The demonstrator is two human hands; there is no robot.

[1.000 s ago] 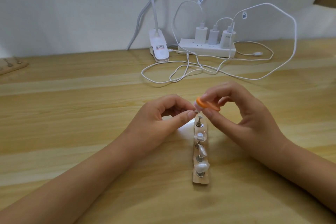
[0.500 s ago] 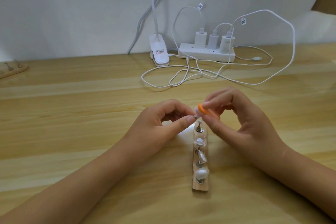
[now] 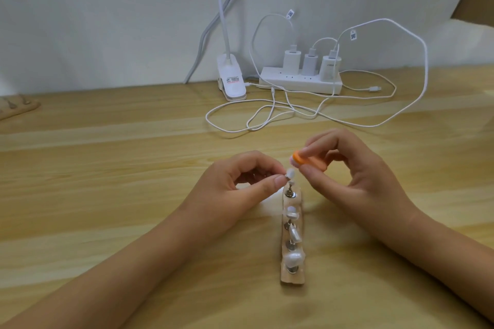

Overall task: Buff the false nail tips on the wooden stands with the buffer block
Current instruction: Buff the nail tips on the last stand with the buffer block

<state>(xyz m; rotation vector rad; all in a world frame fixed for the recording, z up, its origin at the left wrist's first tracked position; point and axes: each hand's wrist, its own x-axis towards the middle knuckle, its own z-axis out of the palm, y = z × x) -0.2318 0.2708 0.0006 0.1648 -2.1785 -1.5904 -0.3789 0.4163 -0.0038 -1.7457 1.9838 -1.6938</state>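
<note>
Orange buffer block [image 3: 393,164], likely light and spongy, pinched in right hand [image 3: 355,176]; left hand [image 3: 235,187] pinches the small, probably brittle nail tip [image 3: 371,174].

1 head-worn camera (wide-angle) looks forward and down across the near table [image 3: 107,168] toward the wall [image 3: 107,21].

Left hand [image 3: 235,189] pinches the wooden stand's [image 3: 293,278] farthest nail tip [image 3: 290,174]; right hand [image 3: 358,179] holds the orange buffer block [image 3: 310,162] just above.

left grip [image 3: 233,186] pinches nail tip [image 3: 371,174], right grip [image 3: 361,176] pinches buffer block [image 3: 316,164]; both forearms angle inward.
</note>
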